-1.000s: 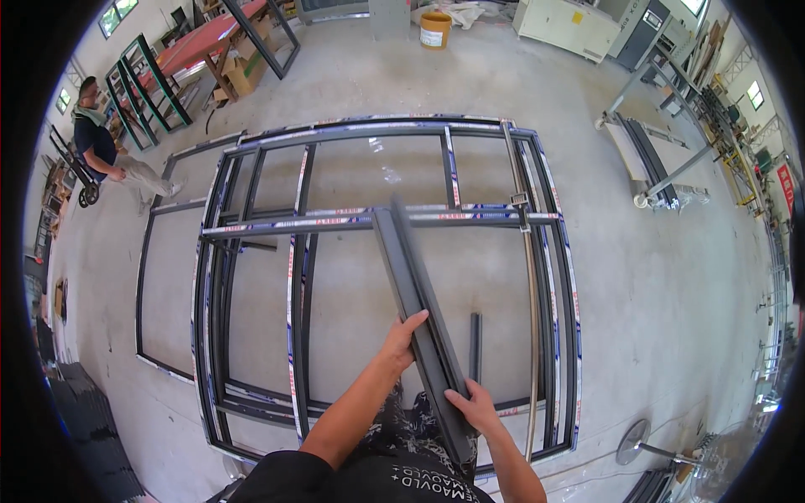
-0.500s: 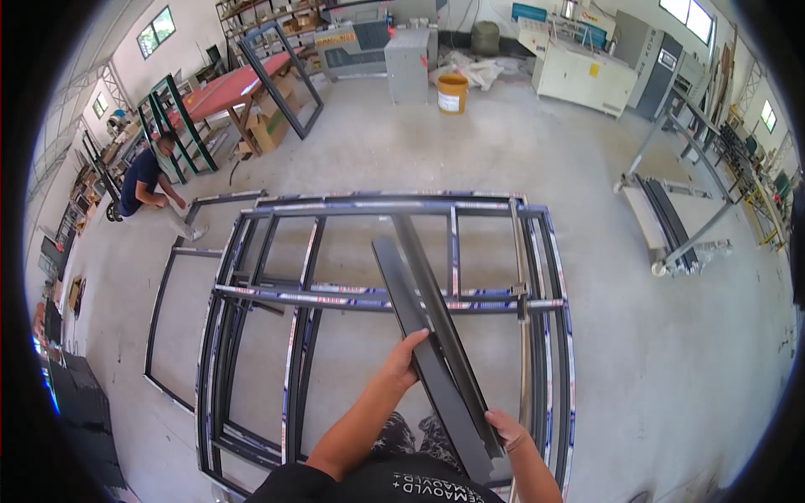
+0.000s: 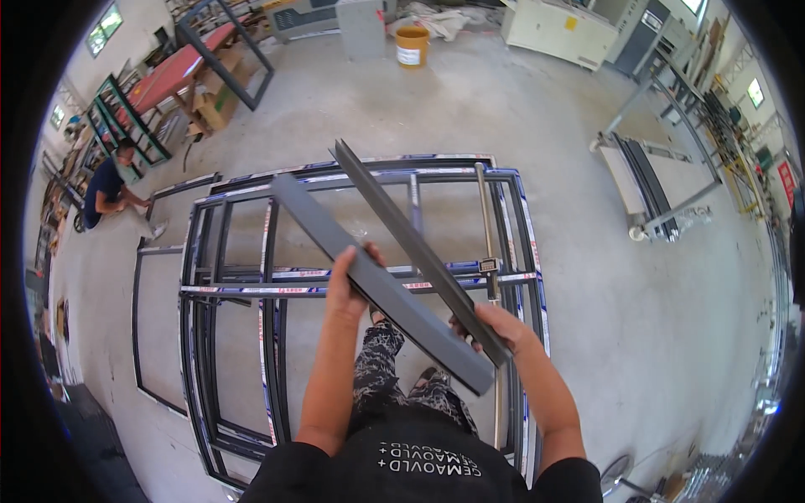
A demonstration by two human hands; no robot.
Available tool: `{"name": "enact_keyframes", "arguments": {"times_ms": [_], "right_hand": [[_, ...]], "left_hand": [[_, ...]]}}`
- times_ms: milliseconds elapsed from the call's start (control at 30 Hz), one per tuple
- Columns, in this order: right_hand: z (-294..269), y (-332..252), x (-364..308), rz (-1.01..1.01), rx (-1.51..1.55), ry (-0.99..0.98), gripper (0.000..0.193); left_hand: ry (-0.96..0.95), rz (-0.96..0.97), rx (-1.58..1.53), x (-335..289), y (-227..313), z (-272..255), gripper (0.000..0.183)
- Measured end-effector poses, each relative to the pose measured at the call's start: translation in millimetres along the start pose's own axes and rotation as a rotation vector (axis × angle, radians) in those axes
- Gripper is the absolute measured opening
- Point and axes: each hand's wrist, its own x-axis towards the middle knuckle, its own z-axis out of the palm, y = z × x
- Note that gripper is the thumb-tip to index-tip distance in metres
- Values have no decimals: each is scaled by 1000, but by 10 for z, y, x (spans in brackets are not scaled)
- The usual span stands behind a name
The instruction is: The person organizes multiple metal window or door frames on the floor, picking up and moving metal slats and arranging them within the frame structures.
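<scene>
My left grip clasps grey bar partway along; my right grip holds darker bar by near end.

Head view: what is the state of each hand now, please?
Left hand: closed, holding the wider grey bar.
Right hand: closed, holding the narrower grey bar.

Shirt lettering (white), printed frame tape, red sign

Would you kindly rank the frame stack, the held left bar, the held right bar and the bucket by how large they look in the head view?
Largest to smallest:
1. Frame stack
2. Left bar and right bar: similar in length, so not ranked
3. Bucket
</scene>
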Motion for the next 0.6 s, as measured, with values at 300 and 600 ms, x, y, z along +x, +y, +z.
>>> {"name": "enact_keyframes", "arguments": {"times_ms": [300,600], "right_hand": [[-136,-768,896,-39,251,-79,65],[-144,-884,1370,-90,437,-208,70]], "left_hand": [[66,125,-207,1040,1039,-40,33],[102,99,-156,1569,1518,57,36]]}}
